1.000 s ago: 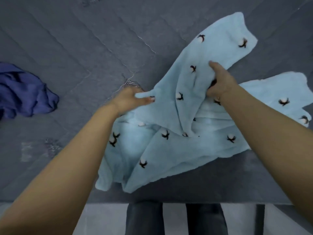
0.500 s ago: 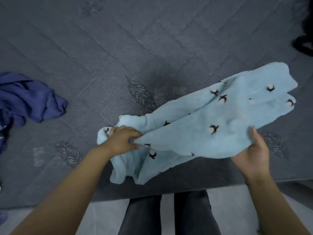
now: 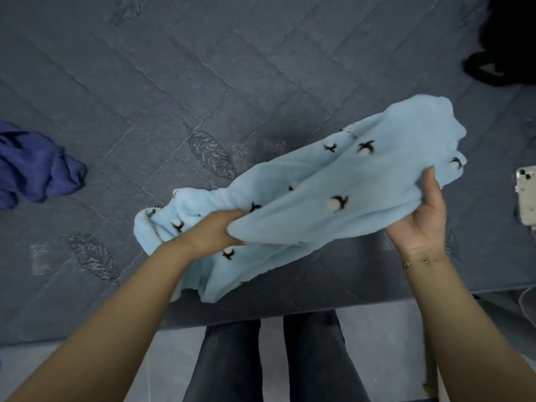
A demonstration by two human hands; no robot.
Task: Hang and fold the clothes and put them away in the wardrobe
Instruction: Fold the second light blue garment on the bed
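We see the left hand point(image 3: 216, 230) gripping a bunched fold of the light-blue garment point(image 3: 333, 187), fingers curled into the fabric. The right hand point(image 3: 423, 216), palm up, holds the garment's other end, thumb over the edge and fingers beneath. The garment spans both hands above the grey quilted bed point(image 3: 203, 82). A dark-blue cloth point(image 3: 34, 166) lies at left, a phone point(image 3: 526, 195) at right.
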